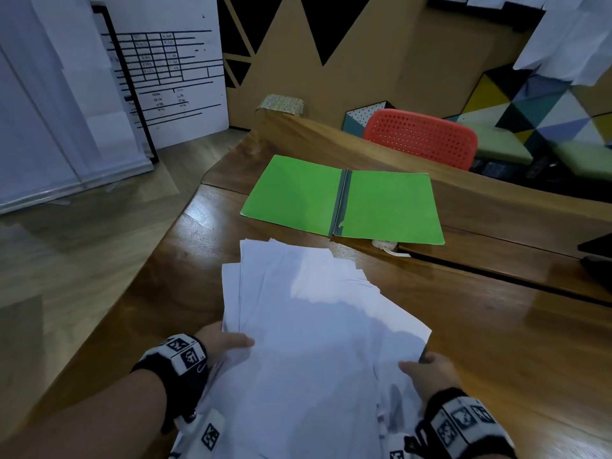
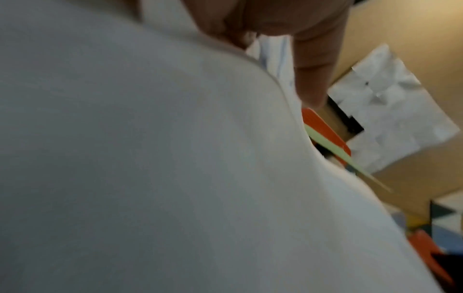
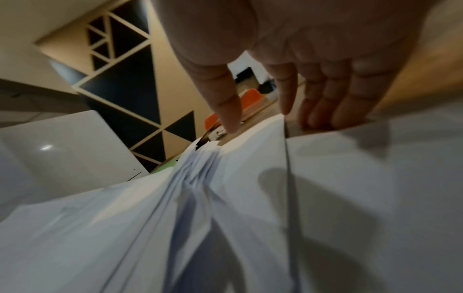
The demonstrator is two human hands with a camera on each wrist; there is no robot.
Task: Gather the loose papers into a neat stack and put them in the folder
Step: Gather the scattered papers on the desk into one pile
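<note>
1. wood-grained desk is seen running across the scene, with a whiteboard bearing a ruled table propped on the floor at the far left.
2. the left hand is seen gripping the left edge of the papers, thumb on top; the fingers beneath are hidden.
3. the papers are held as a loose, fanned bundle near the desk's front edge, their far corners uneven and well short of the folder.
4. the folder is laid open and flat beyond them, green, with a grey spine; a white cord is partly covered by its near edge.
5. the right hand is seen holding the right edge, thumb on top.
6. an orange chair stands behind the desk at the right.
7. only the right wrist view shows that hand's fingers extended under the sheets, whose splayed edges are seen.
8. the left wrist view is almost filled by one blurred sheet, with a finger pressed against it.
</note>
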